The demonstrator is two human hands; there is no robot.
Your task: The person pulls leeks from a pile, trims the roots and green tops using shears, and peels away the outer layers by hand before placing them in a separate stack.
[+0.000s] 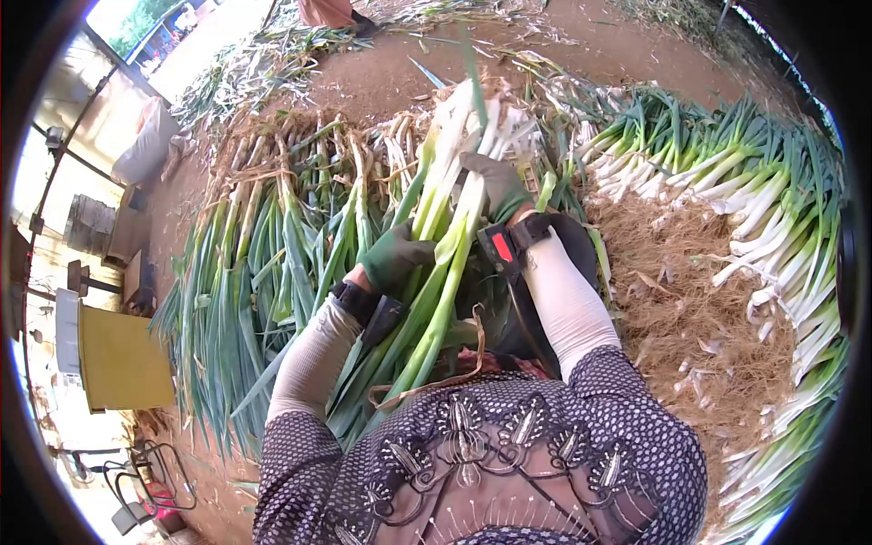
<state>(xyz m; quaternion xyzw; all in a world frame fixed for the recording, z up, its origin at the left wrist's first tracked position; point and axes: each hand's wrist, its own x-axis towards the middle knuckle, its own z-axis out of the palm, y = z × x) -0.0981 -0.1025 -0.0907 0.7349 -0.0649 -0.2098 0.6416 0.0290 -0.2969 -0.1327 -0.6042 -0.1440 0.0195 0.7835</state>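
In the head view, a bundle of green onions [459, 213] lies across my lap, white ends pointing away and green leaves toward me. My left hand [398, 257], in a dark green glove, is wrapped round the stalks at the bundle's left side. Higher up on the right, my right hand [497, 186], in a grey-green glove, grips the bundle near the white ends. A red and black device [500, 247] sits at my right wrist. To the left lies a large pile of untrimmed green onions [263, 263] with brown, dry outer layers.
Cleaned green onions [758, 191] curve along the right side around a heap of brown roots and peelings [690, 300]. A yellow container [123, 359] stands at the left. Leaf scraps [259, 73] lie at the back, where part of another person [327, 13] shows.
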